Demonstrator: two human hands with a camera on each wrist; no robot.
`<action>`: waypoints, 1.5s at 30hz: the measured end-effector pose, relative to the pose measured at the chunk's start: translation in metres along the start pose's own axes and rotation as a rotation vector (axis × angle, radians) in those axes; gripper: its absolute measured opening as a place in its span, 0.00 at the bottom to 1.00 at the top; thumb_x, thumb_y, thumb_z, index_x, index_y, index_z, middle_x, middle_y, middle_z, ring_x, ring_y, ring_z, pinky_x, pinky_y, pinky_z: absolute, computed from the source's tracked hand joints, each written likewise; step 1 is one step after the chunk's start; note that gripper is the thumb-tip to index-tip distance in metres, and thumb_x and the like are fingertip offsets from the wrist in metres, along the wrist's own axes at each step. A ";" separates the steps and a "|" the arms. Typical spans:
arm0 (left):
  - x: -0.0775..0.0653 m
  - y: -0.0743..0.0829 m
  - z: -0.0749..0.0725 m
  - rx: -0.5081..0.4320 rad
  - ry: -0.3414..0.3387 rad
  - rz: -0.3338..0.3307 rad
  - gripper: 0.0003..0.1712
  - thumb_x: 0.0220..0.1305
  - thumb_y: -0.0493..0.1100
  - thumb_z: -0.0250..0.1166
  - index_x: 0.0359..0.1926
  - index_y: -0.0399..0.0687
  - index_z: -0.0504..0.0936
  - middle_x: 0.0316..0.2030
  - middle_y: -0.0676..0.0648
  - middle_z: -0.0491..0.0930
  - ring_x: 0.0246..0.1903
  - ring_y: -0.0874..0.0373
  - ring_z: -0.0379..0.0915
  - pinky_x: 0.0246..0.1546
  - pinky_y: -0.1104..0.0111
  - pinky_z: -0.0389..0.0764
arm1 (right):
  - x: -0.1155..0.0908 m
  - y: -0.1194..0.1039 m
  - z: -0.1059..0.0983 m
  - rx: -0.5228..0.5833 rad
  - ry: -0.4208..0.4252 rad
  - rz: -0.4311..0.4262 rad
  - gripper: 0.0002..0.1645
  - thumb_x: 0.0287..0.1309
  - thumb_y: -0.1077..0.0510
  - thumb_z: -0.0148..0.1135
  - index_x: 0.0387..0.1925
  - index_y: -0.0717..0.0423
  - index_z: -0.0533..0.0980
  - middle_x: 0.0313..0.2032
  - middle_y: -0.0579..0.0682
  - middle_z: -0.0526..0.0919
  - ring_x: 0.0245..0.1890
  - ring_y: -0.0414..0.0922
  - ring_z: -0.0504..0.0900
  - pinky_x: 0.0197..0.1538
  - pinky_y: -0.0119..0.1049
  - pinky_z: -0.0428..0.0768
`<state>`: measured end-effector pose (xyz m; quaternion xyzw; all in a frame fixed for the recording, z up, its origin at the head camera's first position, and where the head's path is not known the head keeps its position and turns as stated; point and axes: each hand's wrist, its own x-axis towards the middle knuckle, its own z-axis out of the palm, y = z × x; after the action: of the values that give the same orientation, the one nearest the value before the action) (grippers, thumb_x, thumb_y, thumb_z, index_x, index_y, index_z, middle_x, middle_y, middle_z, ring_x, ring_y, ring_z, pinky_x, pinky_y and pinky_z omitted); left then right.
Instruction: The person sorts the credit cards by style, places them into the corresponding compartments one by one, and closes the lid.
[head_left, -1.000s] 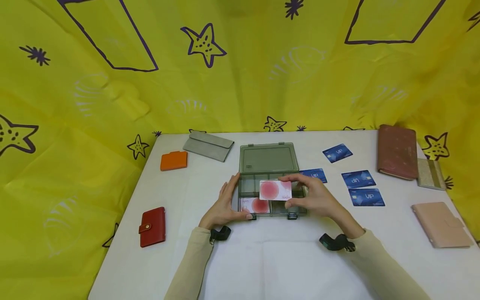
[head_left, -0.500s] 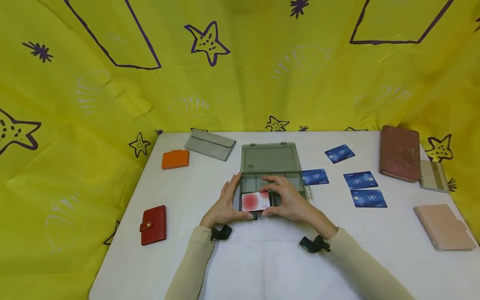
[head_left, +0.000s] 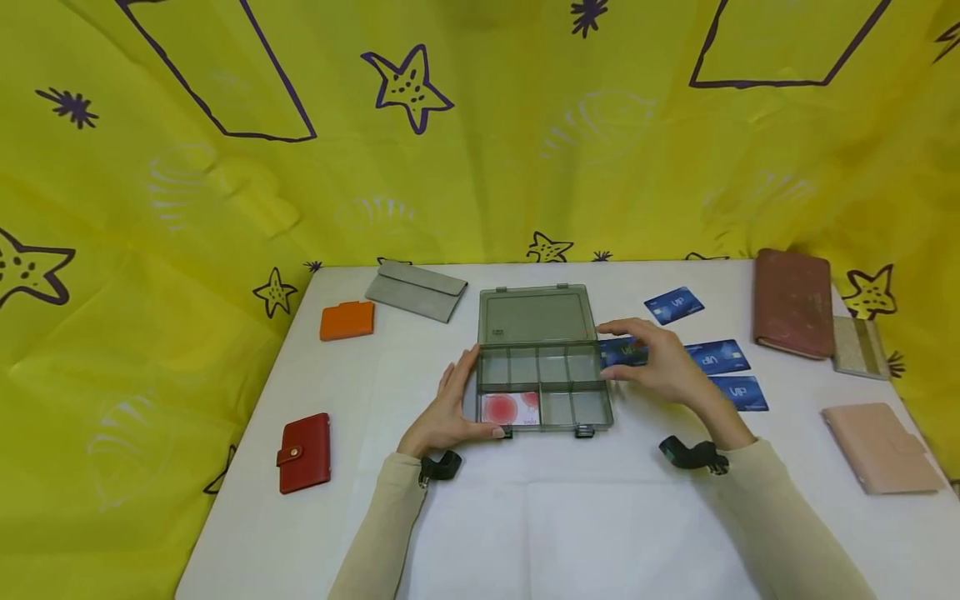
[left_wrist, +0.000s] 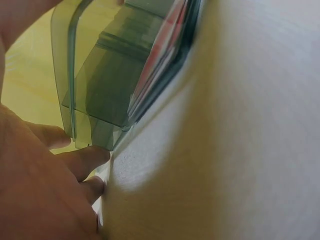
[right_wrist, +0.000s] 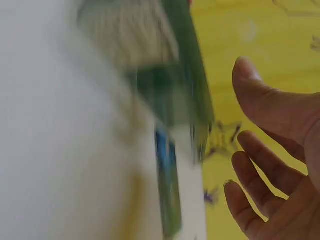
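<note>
A green see-through divided box [head_left: 536, 317] lies with its lid folded back. In its front-left compartment is a stack of white cards with a red circle [head_left: 510, 409]; their edges show in the left wrist view through the box wall [left_wrist: 107, 95]. My left hand [head_left: 447, 412] holds the box at its left side, thumb at the front edge and fingers along the side towards the hinge. Just right of the box, my right hand [head_left: 663, 367] hovers with thumb and fingers spread around a blue VIP card [head_left: 624, 353], holding nothing.
Other blue VIP cards [head_left: 674, 306] lie to the right. Farther right are a brown notebook [head_left: 792, 304], a beige card holder [head_left: 862, 348] and a pink notebook [head_left: 883, 450]. On the left sit a grey wallet [head_left: 417, 290], an orange holder [head_left: 347, 321] and a red wallet [head_left: 305, 453].
My right hand has put a red-circle card into the front-left compartment, let it go and moved right to the blue card beside the box. My left hand stays at the box.
</note>
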<state>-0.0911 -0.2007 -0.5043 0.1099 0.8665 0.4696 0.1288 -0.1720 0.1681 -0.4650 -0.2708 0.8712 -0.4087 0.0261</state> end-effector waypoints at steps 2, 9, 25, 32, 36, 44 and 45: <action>0.000 -0.001 -0.001 0.005 0.001 -0.005 0.79 0.50 0.52 0.86 0.87 0.64 0.37 0.87 0.46 0.36 0.85 0.41 0.25 0.82 0.36 0.42 | -0.002 0.014 -0.014 -0.030 -0.017 0.065 0.39 0.55 0.62 0.82 0.68 0.59 0.77 0.65 0.63 0.82 0.65 0.66 0.78 0.61 0.66 0.79; 0.002 -0.003 -0.001 0.017 -0.014 -0.007 0.79 0.50 0.53 0.86 0.87 0.62 0.36 0.87 0.46 0.35 0.86 0.43 0.24 0.83 0.39 0.39 | -0.008 0.046 -0.031 -0.134 -0.138 0.171 0.38 0.59 0.61 0.79 0.69 0.60 0.76 0.69 0.67 0.77 0.71 0.70 0.70 0.71 0.72 0.67; 0.002 -0.003 0.000 0.015 -0.007 0.021 0.80 0.49 0.50 0.86 0.87 0.59 0.37 0.87 0.46 0.37 0.86 0.45 0.25 0.85 0.43 0.35 | -0.006 0.047 -0.030 -0.167 -0.144 0.164 0.28 0.54 0.60 0.83 0.53 0.62 0.79 0.50 0.62 0.84 0.51 0.59 0.80 0.59 0.61 0.77; 0.001 -0.001 0.000 0.022 -0.013 0.021 0.79 0.50 0.51 0.86 0.87 0.60 0.36 0.87 0.46 0.37 0.86 0.44 0.25 0.85 0.44 0.36 | -0.017 0.045 -0.029 -0.145 -0.052 0.090 0.19 0.67 0.71 0.67 0.55 0.57 0.75 0.42 0.57 0.85 0.39 0.50 0.84 0.45 0.48 0.83; 0.001 -0.001 0.000 0.015 -0.010 0.023 0.79 0.50 0.51 0.86 0.87 0.58 0.37 0.87 0.46 0.37 0.86 0.43 0.24 0.84 0.42 0.37 | -0.024 0.042 -0.034 -0.124 0.051 0.032 0.24 0.65 0.72 0.68 0.60 0.56 0.76 0.40 0.57 0.86 0.35 0.40 0.88 0.41 0.29 0.82; 0.002 -0.002 0.000 0.006 -0.003 0.039 0.78 0.50 0.49 0.86 0.87 0.54 0.39 0.87 0.46 0.39 0.86 0.46 0.25 0.84 0.43 0.34 | -0.039 0.026 -0.047 0.140 0.117 0.181 0.28 0.67 0.62 0.72 0.66 0.62 0.79 0.51 0.49 0.87 0.37 0.24 0.86 0.41 0.18 0.84; 0.002 -0.002 0.000 0.007 -0.003 0.038 0.78 0.49 0.49 0.86 0.87 0.54 0.39 0.87 0.46 0.39 0.86 0.46 0.25 0.84 0.43 0.34 | -0.042 0.024 -0.047 0.195 0.111 0.191 0.28 0.67 0.63 0.72 0.66 0.64 0.78 0.52 0.44 0.87 0.37 0.26 0.88 0.42 0.20 0.85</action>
<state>-0.0933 -0.2007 -0.5062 0.1274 0.8656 0.4689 0.1206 -0.1599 0.2338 -0.4580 -0.1596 0.8492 -0.5015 0.0427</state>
